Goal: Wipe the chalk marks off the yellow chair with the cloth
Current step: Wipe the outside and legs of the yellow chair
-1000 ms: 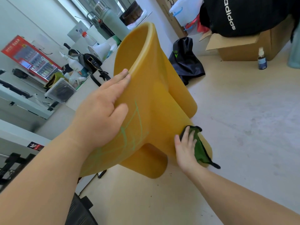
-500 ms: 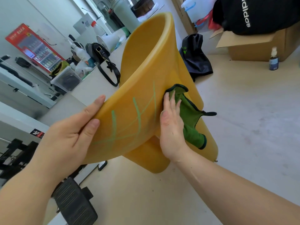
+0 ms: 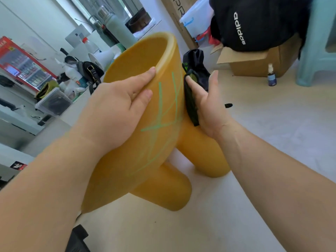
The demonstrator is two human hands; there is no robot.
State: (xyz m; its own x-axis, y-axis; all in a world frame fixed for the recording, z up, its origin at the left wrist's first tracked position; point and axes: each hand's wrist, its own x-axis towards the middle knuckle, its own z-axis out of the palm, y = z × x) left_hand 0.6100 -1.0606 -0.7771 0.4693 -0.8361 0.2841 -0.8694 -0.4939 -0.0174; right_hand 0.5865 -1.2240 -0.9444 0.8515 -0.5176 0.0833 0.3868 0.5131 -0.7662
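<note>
- Floor (image 3: pixel 272 142): pale; the chair sits over it, mid-frame.
- Yellow chair (image 3: pixel 127 179): tipped over hard, open bowl facing up and away, two stubby legs pointing down-right towards the floor. Can't tell if the legs touch it.
- Bench (image 3: pixel 63 119): left of the chair, carrying a dark handbag (image 3: pixel 91 71), white bottles and a clear plastic tub (image 3: pixel 54 102).
- Cardboard box (image 3: pixel 263 60): far right on the floor, with a black Adidas garment (image 3: pixel 254 24) piled on top.
- Left hand (image 3: pixel 118 110): laid on the chair's outer wall. Index tip is at the rim and the thumb is flat below it, both straight and pressing, not clenched. Remaining fingers are hidden.
- Right hand (image 3: pixel 209 106): on the chair's right flank, fingers (image 3: pixel 192 82) straight and thumb splayed, palm pressing the cloth to the wall. It isn't clenched.
- Cloth (image 3: pixel 190 102): dark green, sandwiched between right palm and chair, just beside the marks.
- Chalk marks (image 3: pixel 159 106): green crossing lines on the outer wall between the two hands, unwiped.
- Spray bottle (image 3: pixel 271 77): small, upright on the floor in front of the box.
</note>
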